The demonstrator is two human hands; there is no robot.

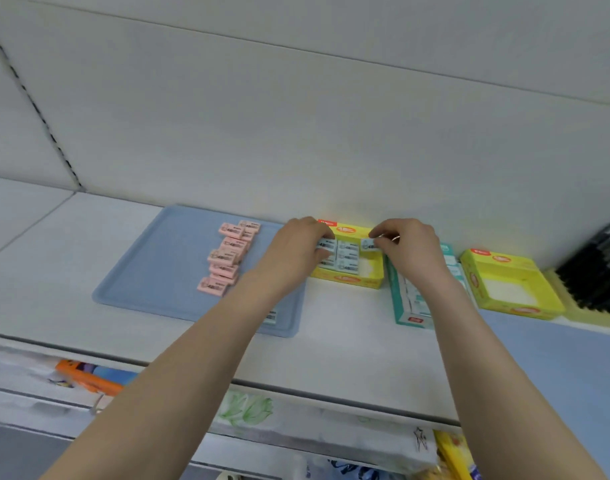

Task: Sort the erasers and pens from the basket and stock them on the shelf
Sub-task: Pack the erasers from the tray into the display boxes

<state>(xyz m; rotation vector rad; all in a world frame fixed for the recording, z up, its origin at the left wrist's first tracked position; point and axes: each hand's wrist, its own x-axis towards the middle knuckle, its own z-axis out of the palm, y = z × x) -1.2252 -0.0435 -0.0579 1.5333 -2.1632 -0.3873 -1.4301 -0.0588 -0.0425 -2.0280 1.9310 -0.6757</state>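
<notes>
A yellow carton [348, 280] stands on the white shelf [331, 358] against the back wall, holding several pale blue erasers [348, 259] in rows. My left hand [296, 247] grips a blue eraser [326, 244] at the carton's left side. Over the carton's right side, my right hand [405, 247] pinches another blue eraser [369, 244]. Left of the carton, several pink erasers [227, 259] lie in a loose column on a blue tray [151, 271]. One more blue eraser [271, 317] lies on the tray under my left forearm.
A teal box [409, 306] sits right of the carton, partly under my right arm. Further right stand a second yellow carton [511, 285], empty, and a block of black pens [597, 271]. Below the shelf edge lie an orange packet [89, 377] and other packaged goods.
</notes>
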